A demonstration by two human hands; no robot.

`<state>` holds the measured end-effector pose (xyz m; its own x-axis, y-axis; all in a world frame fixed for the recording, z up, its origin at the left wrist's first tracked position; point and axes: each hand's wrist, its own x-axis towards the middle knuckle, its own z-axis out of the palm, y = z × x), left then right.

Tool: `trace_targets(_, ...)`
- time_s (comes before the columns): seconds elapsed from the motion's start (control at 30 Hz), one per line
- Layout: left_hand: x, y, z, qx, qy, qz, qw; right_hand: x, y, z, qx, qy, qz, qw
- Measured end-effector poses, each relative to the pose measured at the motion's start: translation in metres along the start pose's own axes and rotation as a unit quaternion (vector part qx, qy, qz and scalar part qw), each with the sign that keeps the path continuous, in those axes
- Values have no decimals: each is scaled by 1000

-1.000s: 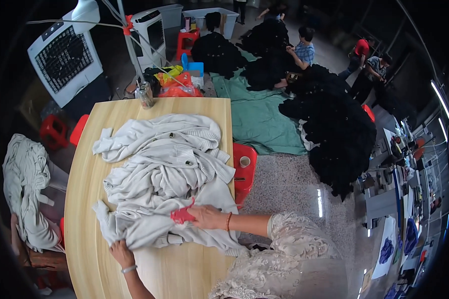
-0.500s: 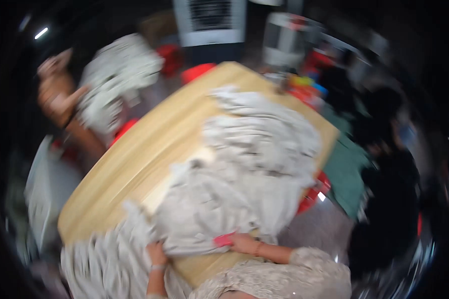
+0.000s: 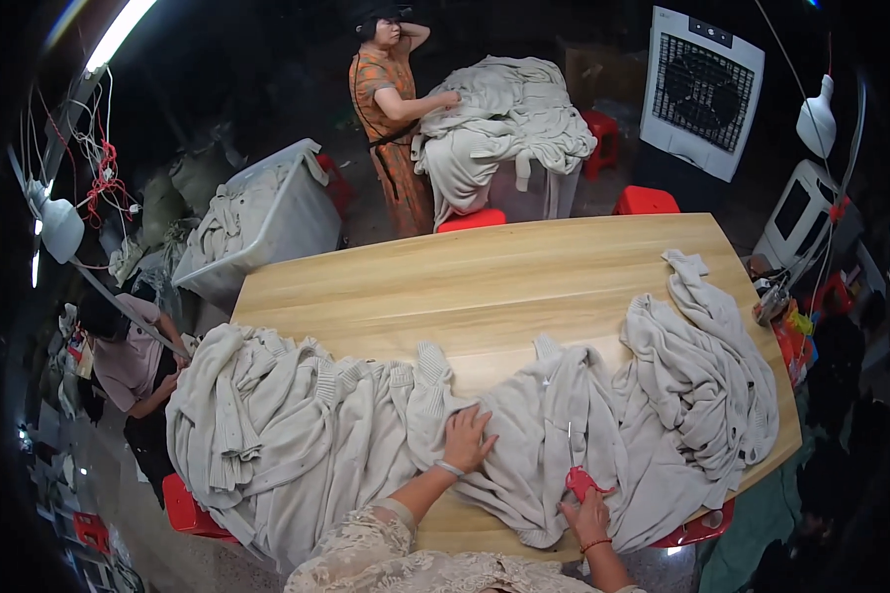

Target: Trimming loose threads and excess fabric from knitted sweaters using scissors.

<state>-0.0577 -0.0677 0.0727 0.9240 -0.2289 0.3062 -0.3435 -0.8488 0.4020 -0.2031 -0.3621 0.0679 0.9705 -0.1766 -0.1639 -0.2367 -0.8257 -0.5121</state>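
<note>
Under the two hands is a big wooden table (image 3: 445, 267) with a smooth tan top. Past its far edge the room is dark. A person in orange clothes (image 3: 376, 84) stands by a tall heap of pale knits (image 3: 514, 104). A white air cooler (image 3: 702, 89) stands to the right of them, and a pale plastic bin (image 3: 311, 212) full of clothes is to the left. Red stools (image 3: 647, 201) poke out around the table.

A fat pile of pale knits (image 3: 267, 425) fills the table's left side and hangs over the near edge. Another rumpled pile (image 3: 702, 376) crowds the right side. Between them lies a pale sweater (image 3: 529, 425). The left hand (image 3: 471, 440) rests on its left part, fingers spread. The right hand (image 3: 590, 519), near the sweater's lower right, curls its fingers around a small red tool (image 3: 581, 481).
</note>
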Motion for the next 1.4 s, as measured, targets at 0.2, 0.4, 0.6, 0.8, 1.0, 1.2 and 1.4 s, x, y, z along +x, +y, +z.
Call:
trace_targets(0.2,-21,-9,50,51,-50,-28,997,0,3,14,-11,-35,24,999)
trace_targets(0.4,-16,-8,52,49,-50,-40,997,10,9,21,35,-29,52,998)
trace_targets(0.6,-14,-10,53,45,-59,-52,996,20,5,14,59,-58,45,996)
trace_targets(0.8,-13,-7,50,53,-62,-56,995,26,15,10,47,-63,10,997)
trace_targets(1.0,-15,-8,51,45,-67,-68,994,29,26,14,86,-28,-46,995)
trace_targets(1.2,-13,-8,50,44,-75,-76,993,38,17,1,89,-74,-68,991)
trace_targets(1.4,-12,-5,50,45,-66,-72,994,46,16,-6,128,-134,-82,979)
